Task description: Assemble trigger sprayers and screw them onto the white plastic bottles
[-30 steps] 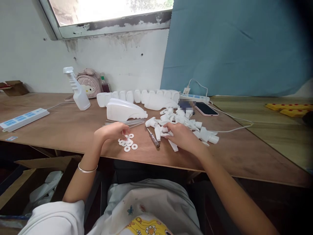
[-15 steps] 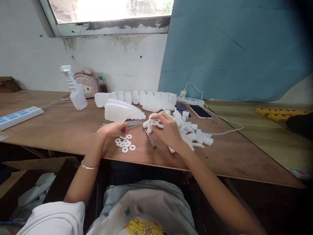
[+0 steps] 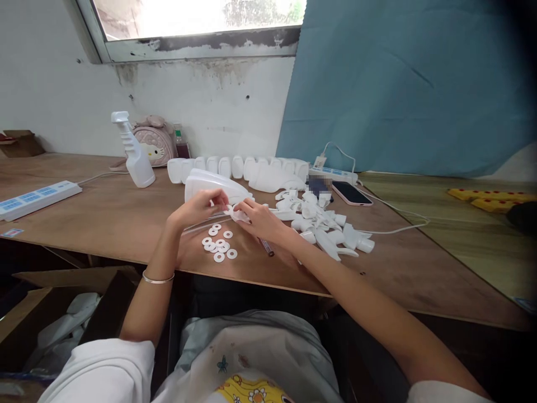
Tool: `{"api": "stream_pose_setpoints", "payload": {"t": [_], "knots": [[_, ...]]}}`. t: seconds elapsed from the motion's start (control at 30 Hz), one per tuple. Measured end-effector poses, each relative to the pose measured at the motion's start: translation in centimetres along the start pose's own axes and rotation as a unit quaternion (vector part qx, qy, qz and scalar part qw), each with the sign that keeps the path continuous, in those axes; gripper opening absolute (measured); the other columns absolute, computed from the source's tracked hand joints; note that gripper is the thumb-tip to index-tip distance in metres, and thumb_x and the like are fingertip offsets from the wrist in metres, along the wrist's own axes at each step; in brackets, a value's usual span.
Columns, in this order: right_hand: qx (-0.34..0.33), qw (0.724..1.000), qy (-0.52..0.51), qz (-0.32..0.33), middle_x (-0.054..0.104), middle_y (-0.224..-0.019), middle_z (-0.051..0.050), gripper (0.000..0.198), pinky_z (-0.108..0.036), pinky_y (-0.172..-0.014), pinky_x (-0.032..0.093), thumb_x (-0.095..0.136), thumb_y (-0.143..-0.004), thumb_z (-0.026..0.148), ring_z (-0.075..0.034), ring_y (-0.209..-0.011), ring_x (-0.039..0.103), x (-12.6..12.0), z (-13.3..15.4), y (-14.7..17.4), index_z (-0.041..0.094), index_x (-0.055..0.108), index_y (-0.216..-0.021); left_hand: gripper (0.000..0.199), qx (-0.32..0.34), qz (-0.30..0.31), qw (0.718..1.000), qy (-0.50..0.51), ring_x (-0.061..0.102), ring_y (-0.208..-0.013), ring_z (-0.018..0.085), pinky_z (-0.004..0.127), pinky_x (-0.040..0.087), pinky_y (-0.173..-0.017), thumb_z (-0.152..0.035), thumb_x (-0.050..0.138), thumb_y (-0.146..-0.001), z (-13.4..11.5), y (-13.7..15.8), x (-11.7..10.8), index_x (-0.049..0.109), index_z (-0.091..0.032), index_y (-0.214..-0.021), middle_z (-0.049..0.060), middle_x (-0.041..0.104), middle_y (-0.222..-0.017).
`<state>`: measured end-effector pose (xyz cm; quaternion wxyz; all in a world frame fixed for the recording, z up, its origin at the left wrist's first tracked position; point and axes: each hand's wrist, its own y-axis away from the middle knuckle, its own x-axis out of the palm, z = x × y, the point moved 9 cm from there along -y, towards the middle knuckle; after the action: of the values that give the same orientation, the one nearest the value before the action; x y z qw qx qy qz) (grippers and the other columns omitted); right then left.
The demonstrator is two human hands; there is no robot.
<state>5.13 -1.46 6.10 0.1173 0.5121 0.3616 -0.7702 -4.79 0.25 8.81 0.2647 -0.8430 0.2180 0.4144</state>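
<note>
Small white sprayer head (image 3: 240, 214) is up off the worktop (image 3: 104, 215), held btwn both hands right in front of the big white bottle (image 3: 212, 189) lying on its side. Right hand (image 3: 260, 219) has its fingers closed around the head; left hand (image 3: 197, 208) pinches a white washer (image 3: 227, 210) at it w/ thumb and fingertips. Just below the hands: a cluster of loose washers (image 3: 218, 245) and a screwdriver (image 3: 267, 247), partly under the right wrist. To the right, a pile of more sprayer heads (image 3: 325, 224). Further back there's a row of bottles (image 3: 235, 165), an upright spray bottle (image 3: 134, 151), a pink bag (image 3: 156, 143), a phone (image 3: 351, 193), and a power strip (image 3: 36, 197) far left.
</note>
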Motion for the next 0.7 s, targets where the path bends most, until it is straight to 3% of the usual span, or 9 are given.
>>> {"api": "stream_pose_setpoints", "payload": {"t": [0.07, 0.13, 0.27, 0.37, 0.5, 0.7], "knots": [[0.019, 0.999, -0.041, -0.022, 0.056, -0.095, -0.003, 0.014, -0.027, -0.070, 0.040, 0.054, -0.078, 0.021, -0.015, -0.075, 0.055, -0.1, -0.7, 0.0, 0.021, 0.053, -0.092, 0.021, 0.020, -0.047, 0.999, 0.005, 0.055, -0.071, 0.012, 0.024, 0.042, -0.066, -0.034, 0.053, -0.079, -1.2, -0.9, -1.6, 0.059, -0.014, -0.082, 0.003, 0.063, -0.077], [0.034, 0.995, -0.080, -0.045, 0.056, -0.090, -0.001, 0.012, -0.027, -0.072, 0.041, 0.057, -0.076, 0.021, -0.014, -0.076, 0.055, -0.2, -1.7, 0.0, 0.021, 0.052, -0.087, 0.021, 0.037, -0.043, 0.998, 0.007, 0.054, -0.067, 0.011, 0.024, 0.042, -0.064, -0.034, 0.058, -0.075, -1.8, -2.3, -1.9, 0.061, -0.014, -0.080, 0.002, 0.063, -0.072], [0.067, 0.987, -0.120, -0.080, 0.052, -0.096, -0.003, 0.027, -0.029, -0.072, 0.044, 0.062, -0.069, 0.021, -0.014, -0.073, 0.055, -0.5, -3.5, 0.3, 0.020, 0.048, -0.093, 0.025, 0.027, 0.041, 0.993, 0.111, 0.056, -0.068, 0.012, 0.024, 0.043, -0.062, -0.034, 0.063, -0.071, -0.7, -5.2, 0.1, 0.062, -0.012, -0.084, 0.004, 0.064, -0.073], [0.104, 0.978, -0.151, -0.103, 0.049, -0.106, -0.007, 0.042, -0.031, -0.071, 0.045, 0.065, -0.065, 0.021, -0.013, -0.069, 0.055, -0.8, -4.7, 0.7, 0.018, 0.045, -0.101, 0.028, 0.001, 0.088, 0.981, 0.173, 0.056, -0.066, 0.011, 0.023, 0.042, -0.059, -0.034, 0.064, -0.070, 0.6, -5.7, 1.9, 0.062, -0.012, -0.087, 0.005, 0.064, -0.076], [0.121, 0.970, -0.189, -0.095, 0.054, -0.101, -0.006, 0.046, -0.031, -0.072, 0.047, 0.067, -0.063, 0.022, -0.013, -0.069, 0.056, -0.5, -5.2, 0.9, 0.018, 0.043, -0.102, 0.027, -0.005, 0.071, 0.980, 0.187, 0.052, -0.060, 0.009, 0.022, 0.039, -0.055, -0.035, 0.065, -0.069, 0.9, -5.3, 2.7, 0.062, -0.011, -0.083, 0.004, 0.062, -0.072], [0.123, 0.968, -0.206, -0.072, 0.063, -0.087, -0.002, 0.040, -0.033, -0.074, 0.046, 0.064, -0.067, 0.022, -0.017, -0.078, 0.060, 0.3, -5.1, 1.0, 0.021, 0.042, -0.101, 0.024, -0.006, 0.079, 0.985, 0.156, 0.052, -0.065, 0.011, 0.024, 0.041, -0.060, -0.035, 0.063, -0.068, 0.7, -5.4, 4.2, 0.060, -0.012, -0.076, 0.001, 0.059, -0.070]]}}
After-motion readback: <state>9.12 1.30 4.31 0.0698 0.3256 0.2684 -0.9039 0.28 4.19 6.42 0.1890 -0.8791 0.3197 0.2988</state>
